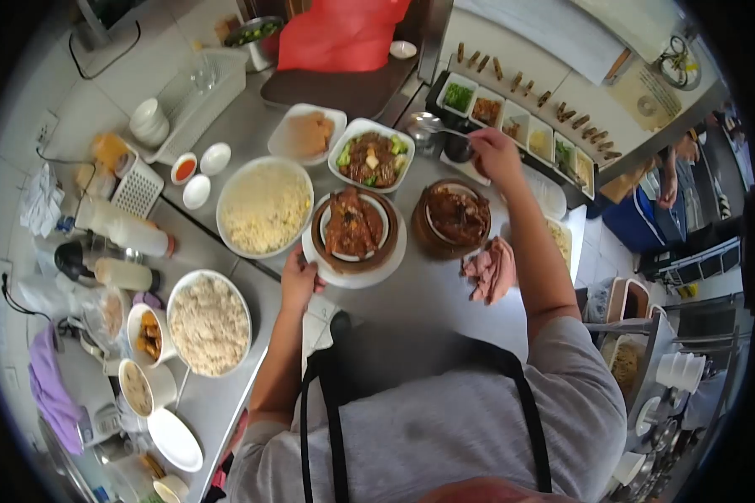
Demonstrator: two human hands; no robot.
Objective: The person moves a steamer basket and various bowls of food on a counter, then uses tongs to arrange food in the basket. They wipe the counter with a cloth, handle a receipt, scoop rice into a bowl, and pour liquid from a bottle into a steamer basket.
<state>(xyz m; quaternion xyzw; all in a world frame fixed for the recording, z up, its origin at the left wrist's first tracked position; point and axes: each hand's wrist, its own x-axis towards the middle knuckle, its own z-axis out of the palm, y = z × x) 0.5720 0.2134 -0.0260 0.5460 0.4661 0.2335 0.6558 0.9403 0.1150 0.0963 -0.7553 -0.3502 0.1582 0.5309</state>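
My left hand (299,280) is closed on the near-left rim of a white plate (392,267). On that plate stands a round brown steamer basket (365,261) with a bowl of dark, sauced meat (352,225) inside. My right hand (497,157) is raised at the right, closed round the handle of a metal spoon (428,124), whose bowl points left over the back of the counter. Below that hand is a second brown pot (434,243) of dark meat. A crumpled pink cloth (490,270) lies beside this pot.
Behind the plate are a square dish of meat and broccoli (373,159) and a large bowl of fried rice (267,214). Small garnish containers (513,126) line the back right. At left are a bowl of plain rice (210,323), bottles (130,230) and sauce dishes (184,169). Another person's hand (668,189) shows far right.
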